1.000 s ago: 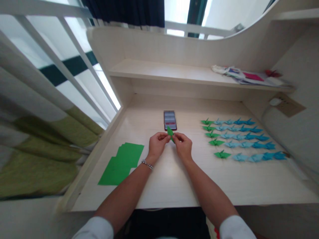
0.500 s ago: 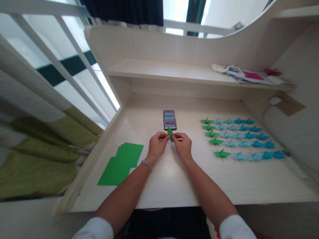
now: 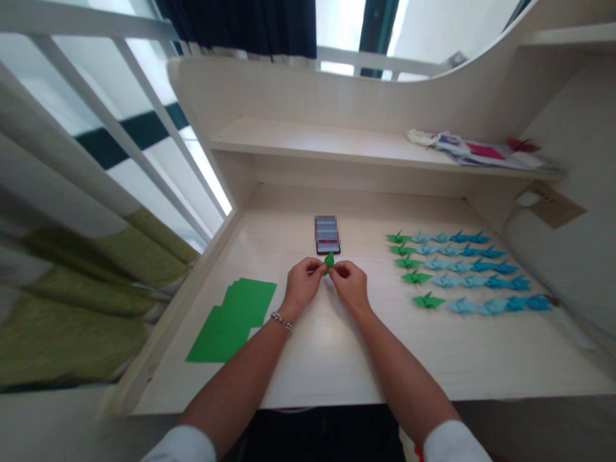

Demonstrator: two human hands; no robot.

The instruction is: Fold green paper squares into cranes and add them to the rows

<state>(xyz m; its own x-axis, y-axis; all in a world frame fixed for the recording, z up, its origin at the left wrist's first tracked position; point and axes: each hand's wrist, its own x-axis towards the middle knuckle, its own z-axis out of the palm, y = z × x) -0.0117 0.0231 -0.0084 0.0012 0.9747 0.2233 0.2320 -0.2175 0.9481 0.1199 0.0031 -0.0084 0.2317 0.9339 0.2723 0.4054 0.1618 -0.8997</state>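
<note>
A small piece of folded green origami paper [image 3: 329,260] is pinched between both hands above the middle of the desk. My left hand [image 3: 304,282] grips its left side with thumb and forefinger, and a bracelet circles that wrist. On the other side, my right hand [image 3: 350,284] holds the paper with fingers curled in. The fingertips hide the paper's lower part. Just beyond it lies a phone [image 3: 328,234] with its screen lit. Flat green paper sheets [image 3: 235,317] overlap on the desk to the left of my hands.
Rows of folded paper cranes stand at the right, with green cranes [image 3: 416,277] at the left end and blue cranes [image 3: 507,282] beyond. Papers [image 3: 474,151] lie on the shelf [image 3: 308,138] at the back. A plug [image 3: 529,197] sits in the wall socket.
The folded green paper has turned and looks shorter between my fingers. My right hand's fingers have curled in slightly. The whole view has shifted a little.
</note>
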